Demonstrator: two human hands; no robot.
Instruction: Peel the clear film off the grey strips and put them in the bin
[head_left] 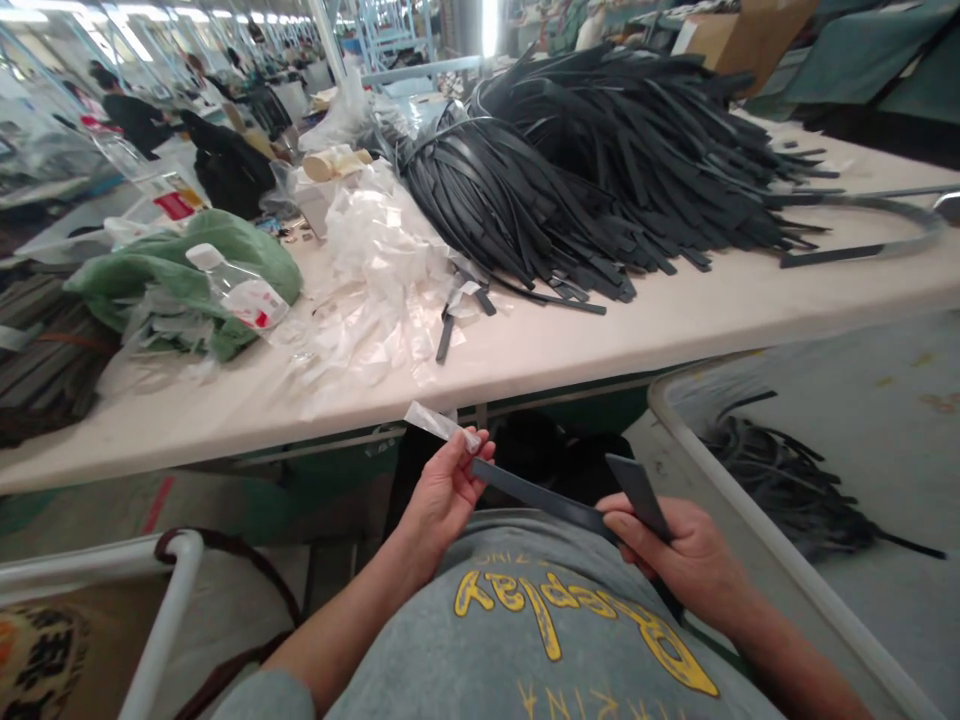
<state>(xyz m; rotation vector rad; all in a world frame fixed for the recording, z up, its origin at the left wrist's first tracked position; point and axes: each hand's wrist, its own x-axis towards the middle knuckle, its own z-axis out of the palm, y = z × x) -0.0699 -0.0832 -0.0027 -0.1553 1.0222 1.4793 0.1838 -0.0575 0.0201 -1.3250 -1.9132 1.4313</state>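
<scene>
Between my hands, in front of the grey shirt, stretches a dark grey flat strip [536,496]. My left hand [448,490] pinches a piece of clear plastic film [433,421] between thumb and fingers, with one strip end right beside its fingertips; whether they touch that end is unclear. Closed round the strip is my right hand [675,550], and a second length of strip sticks up from its grip. On the table beyond lies a large pile of similar dark strips [600,180], with a heap of crumpled clear plastic [382,250] to its left.
The pale table [525,350] spans the view. On its left are a plastic bottle [244,290], a green cloth [142,260] and dark bundles [52,350]. A white bin [780,580] holding strips stands at right. A white-framed cart [161,620] is at lower left. People sit far back.
</scene>
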